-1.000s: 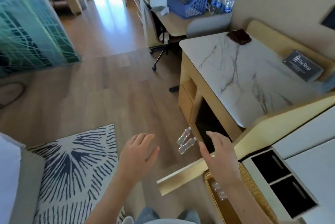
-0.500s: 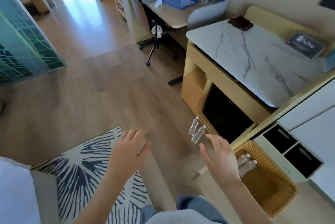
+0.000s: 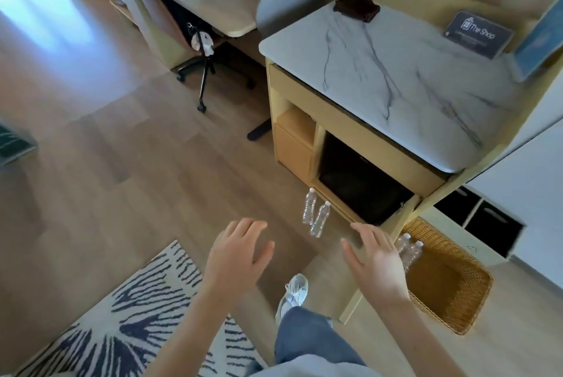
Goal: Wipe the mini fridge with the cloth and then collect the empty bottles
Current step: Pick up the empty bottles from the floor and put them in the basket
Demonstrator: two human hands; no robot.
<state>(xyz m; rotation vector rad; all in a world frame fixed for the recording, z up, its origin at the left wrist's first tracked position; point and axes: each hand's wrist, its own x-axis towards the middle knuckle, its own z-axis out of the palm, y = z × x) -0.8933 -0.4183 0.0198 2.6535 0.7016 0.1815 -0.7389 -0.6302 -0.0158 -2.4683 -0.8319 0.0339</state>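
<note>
Two bottles on floor, two in basket, both hands empty

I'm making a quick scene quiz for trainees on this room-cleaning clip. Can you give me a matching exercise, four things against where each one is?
Things:
1. dark cloth
2. two empty bottles
3. mini fridge
4. "The Shop" sign

Places:
A. in the cabinet opening under the marble top
B. on the wooden floor in front of the cabinet
C. at the far back corner of the marble top, nearest the desk
D. at the back of the marble top, on the side nearer the wicker basket

Pairs: 1-C, 2-B, 3-A, 4-D
</note>
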